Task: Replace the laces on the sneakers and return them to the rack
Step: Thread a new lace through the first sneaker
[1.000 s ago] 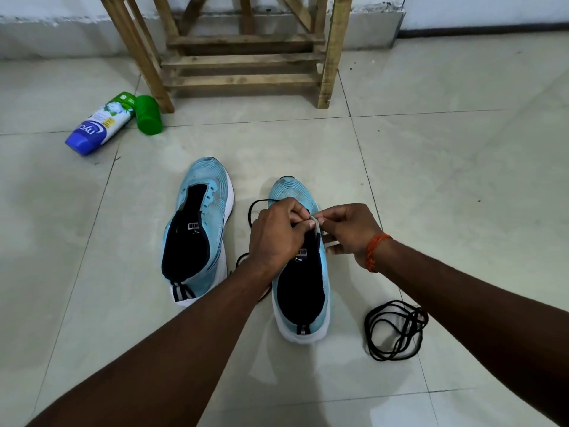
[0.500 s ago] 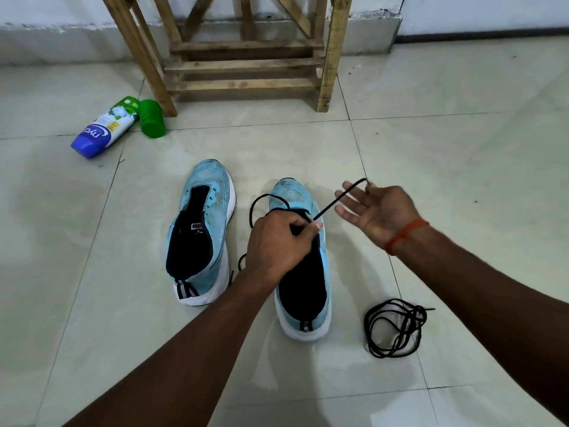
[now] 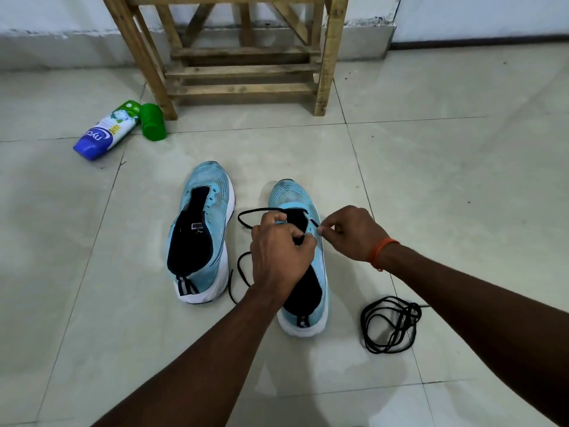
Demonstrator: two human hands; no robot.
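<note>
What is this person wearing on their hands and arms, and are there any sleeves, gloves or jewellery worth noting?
The left hand and right hand have no gloves, and no sleeve reaches into view on either side. The one item worn is a thin orange thread band round the right wrist. No watch or ring is visible, though some fingers are partly hidden.

A home's floor by a wall: pale glazed floor tiles (image 3: 446, 186), a rough wooden rack (image 3: 243, 69) against the painted wall (image 3: 480, 13), and a toppled powder bottle (image 3: 106, 132) beside it.
</note>
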